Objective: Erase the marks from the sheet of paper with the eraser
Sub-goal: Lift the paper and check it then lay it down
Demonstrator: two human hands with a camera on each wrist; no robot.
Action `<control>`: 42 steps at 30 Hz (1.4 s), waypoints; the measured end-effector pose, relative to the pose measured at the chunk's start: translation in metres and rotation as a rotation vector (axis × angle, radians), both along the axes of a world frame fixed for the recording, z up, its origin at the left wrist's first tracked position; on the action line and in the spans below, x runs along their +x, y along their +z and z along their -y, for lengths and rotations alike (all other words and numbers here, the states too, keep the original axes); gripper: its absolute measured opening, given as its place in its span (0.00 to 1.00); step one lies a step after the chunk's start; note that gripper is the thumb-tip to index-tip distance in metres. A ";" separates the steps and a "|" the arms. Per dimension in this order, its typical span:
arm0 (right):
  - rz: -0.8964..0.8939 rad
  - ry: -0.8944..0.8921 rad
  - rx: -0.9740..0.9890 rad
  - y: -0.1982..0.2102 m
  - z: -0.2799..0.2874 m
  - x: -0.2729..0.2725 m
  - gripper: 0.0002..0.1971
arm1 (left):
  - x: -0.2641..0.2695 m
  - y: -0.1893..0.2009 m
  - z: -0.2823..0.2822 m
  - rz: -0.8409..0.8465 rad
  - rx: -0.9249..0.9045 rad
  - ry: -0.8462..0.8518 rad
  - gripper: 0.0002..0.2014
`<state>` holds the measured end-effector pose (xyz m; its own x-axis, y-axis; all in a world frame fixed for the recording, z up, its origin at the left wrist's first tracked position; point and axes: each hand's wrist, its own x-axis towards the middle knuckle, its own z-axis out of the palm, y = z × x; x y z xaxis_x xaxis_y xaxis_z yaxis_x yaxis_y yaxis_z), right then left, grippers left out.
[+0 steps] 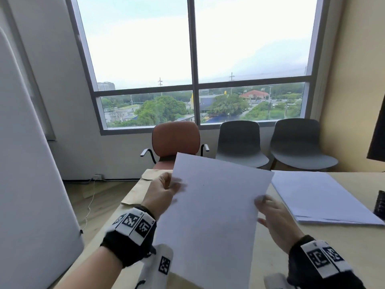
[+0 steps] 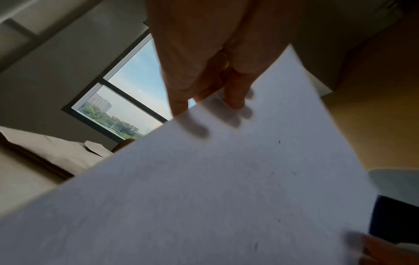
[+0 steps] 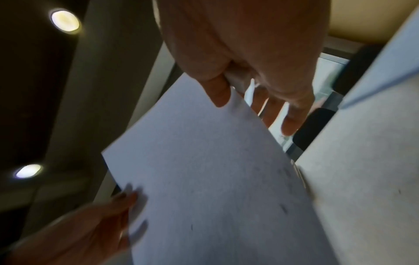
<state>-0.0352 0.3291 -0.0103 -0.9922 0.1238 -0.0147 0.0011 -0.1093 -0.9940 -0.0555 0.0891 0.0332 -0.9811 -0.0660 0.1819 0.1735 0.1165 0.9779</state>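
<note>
I hold a white sheet of paper (image 1: pixel 212 215) up off the wooden table (image 1: pixel 343 247), tilted toward me. My left hand (image 1: pixel 162 192) pinches its upper left edge; the fingers show as shadows through the paper. My right hand (image 1: pixel 273 215) holds the right edge, with the thumb (image 3: pixel 219 96) on the near face and the fingers behind. In the left wrist view the sheet (image 2: pixel 204 197) carries a few small dark specks (image 2: pixel 279 142) below my left hand (image 2: pixel 204 62). The right wrist view shows the sheet (image 3: pixel 215 188) with faint specks (image 3: pixel 283 208) under my right hand (image 3: pixel 244 53). No eraser is in view.
A stack of white paper (image 1: pixel 320 197) lies on the table at the right, with a dark object (image 1: pixel 380 203) at the frame's edge. A brown envelope (image 1: pixel 145 184) lies at the far left of the table. An orange chair (image 1: pixel 176 140) and two grey chairs (image 1: pixel 239 140) stand under the window.
</note>
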 end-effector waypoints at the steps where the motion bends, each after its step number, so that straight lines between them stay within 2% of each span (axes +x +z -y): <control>1: -0.039 -0.007 0.041 0.002 -0.001 0.003 0.09 | 0.002 0.001 -0.002 -0.012 0.026 -0.009 0.09; 5: -0.212 -0.074 0.170 0.024 -0.003 0.017 0.11 | 0.009 0.006 -0.004 -0.081 0.151 -0.051 0.09; 11: -0.404 -0.112 0.246 0.056 -0.004 0.030 0.13 | 0.025 0.015 -0.009 -0.262 0.223 -0.039 0.10; 16: -0.330 -0.071 0.525 0.039 -0.004 0.034 0.14 | 0.037 -0.005 -0.015 -0.143 0.098 -0.131 0.14; 21: -0.407 -0.166 0.398 0.052 -0.009 0.036 0.14 | 0.037 0.002 -0.014 -0.223 0.165 -0.104 0.13; 26: -0.232 -0.050 0.608 0.035 -0.010 0.034 0.11 | 0.038 -0.012 -0.018 -0.099 0.088 -0.166 0.16; 29: -0.249 -0.046 0.461 0.039 -0.011 0.035 0.12 | 0.033 -0.014 -0.014 -0.101 0.151 -0.147 0.12; 32: -0.235 0.039 0.332 0.047 -0.009 0.032 0.11 | 0.031 -0.011 -0.011 -0.055 0.167 -0.107 0.05; 33: -0.256 0.032 0.341 0.046 -0.007 0.029 0.10 | 0.031 -0.011 -0.011 -0.042 0.175 -0.110 0.07; 35: -0.378 -0.175 0.442 0.045 -0.003 0.024 0.09 | 0.031 -0.010 -0.007 -0.015 0.155 -0.140 0.12; 36: -0.474 -0.326 0.424 0.047 0.000 0.024 0.14 | 0.032 -0.009 -0.005 -0.007 0.148 -0.158 0.14; 37: -0.569 -0.421 0.346 0.052 0.004 0.026 0.20 | 0.032 -0.008 -0.003 -0.003 0.153 -0.176 0.14; 38: -0.642 -0.420 0.248 0.057 0.006 0.028 0.24 | 0.033 -0.007 -0.001 0.001 0.168 -0.197 0.15; 40: -0.700 -0.192 0.072 0.069 0.011 0.032 0.25 | 0.032 -0.006 0.003 0.007 0.178 -0.243 0.17; 42: -0.630 0.137 -0.047 0.081 0.020 0.029 0.21 | 0.030 -0.006 0.004 0.021 0.178 -0.316 0.17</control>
<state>-0.0061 0.3089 0.0702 -0.8193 0.0091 0.5733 -0.5641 -0.1925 -0.8030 -0.0251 0.0849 0.0276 -0.9616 0.2118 0.1743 0.1532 -0.1125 0.9818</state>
